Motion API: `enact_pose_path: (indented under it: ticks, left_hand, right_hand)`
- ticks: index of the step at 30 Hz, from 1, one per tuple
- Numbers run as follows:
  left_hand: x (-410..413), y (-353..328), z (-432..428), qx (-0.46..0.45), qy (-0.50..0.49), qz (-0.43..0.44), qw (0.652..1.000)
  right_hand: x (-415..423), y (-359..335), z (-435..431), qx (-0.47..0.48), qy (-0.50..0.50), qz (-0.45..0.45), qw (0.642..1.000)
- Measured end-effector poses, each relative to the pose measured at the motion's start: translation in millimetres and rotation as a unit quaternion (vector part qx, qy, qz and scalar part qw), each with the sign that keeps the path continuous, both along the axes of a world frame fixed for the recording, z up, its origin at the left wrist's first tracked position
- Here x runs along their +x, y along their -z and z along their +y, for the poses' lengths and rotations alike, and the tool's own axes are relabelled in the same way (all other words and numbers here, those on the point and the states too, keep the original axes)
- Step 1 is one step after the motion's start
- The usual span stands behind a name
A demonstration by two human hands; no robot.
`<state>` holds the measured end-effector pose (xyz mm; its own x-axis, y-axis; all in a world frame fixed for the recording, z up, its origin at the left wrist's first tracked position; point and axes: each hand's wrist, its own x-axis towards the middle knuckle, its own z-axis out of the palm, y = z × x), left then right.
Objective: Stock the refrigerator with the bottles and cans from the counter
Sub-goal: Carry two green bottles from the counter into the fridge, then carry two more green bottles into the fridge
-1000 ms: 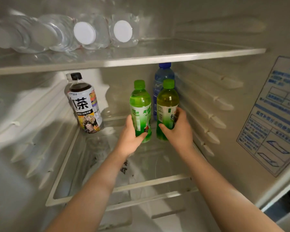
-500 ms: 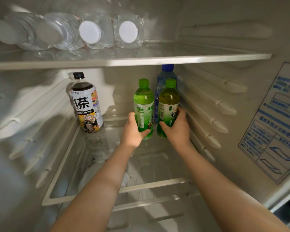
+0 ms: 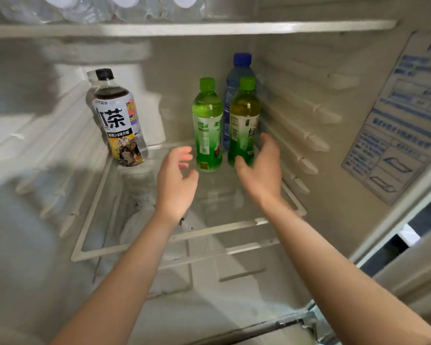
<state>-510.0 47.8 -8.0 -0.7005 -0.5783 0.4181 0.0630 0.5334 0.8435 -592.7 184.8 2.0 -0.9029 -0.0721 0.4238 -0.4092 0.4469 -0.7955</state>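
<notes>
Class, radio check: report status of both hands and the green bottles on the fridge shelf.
Left hand open, off the bottles. Right hand open, beside the yellow-green bottle. Both green bottles upright on the shelf; bright green bottle free. Nothing blocking.

I am looking into an open refrigerator (image 3: 309, 220). At center frame, on a glass shelf (image 3: 174, 236), a light green bottle (image 3: 207, 125) and a yellow-green bottle (image 3: 244, 123) stand upright side by side, a blue-capped bottle (image 3: 238, 70) behind them. My left hand (image 3: 176, 181) hovers spread just left of the light green bottle, apart from it. My right hand (image 3: 261, 168) is spread beside the yellow-green bottle; contact is unclear. At left stands a dark tea bottle (image 3: 117, 118). Clear bottles (image 3: 125, 6) lie on the upper shelf (image 3: 234, 27). A blue-printed sticker (image 3: 398, 125) fills the right wall.
</notes>
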Motion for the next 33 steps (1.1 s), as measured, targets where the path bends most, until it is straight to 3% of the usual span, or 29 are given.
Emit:
enact_pose_path:
  ticks: [10,13,15,18,21,24,30,33]
  left_hand:
    - [133,81,87,-0.065,0.165,0.05,0.983]
    - [156,117,125,-0.03,0.239,-0.01,0.97]
    - [173,150,160,-0.002,0.303,-0.086,0.949]
    - [198,195,212,0.014,0.417,-0.245,0.875]
    - [220,236,252,-0.034,0.517,-0.429,0.739]
    - [247,270,289,-0.125,0.571,-0.519,0.624]
    - [308,299,358,-0.224,0.579,-0.607,0.497]
    - [340,309,399,-0.245,0.57,-0.629,0.467]
  right_hand:
    - [192,65,110,0.121,0.006,0.07,0.99]
    - [257,111,163,0.173,0.052,0.012,0.983]
    - [307,147,207,0.211,0.108,-0.089,0.967]
    - [391,200,273,0.231,0.215,-0.276,0.908]
    - [476,241,318,0.161,0.313,-0.461,0.815]
    - [560,269,345,0.065,0.392,-0.578,0.713]
    - [706,299,354,-0.087,0.487,-0.66,0.565]
    - [762,311,355,-0.149,0.504,-0.674,0.52]
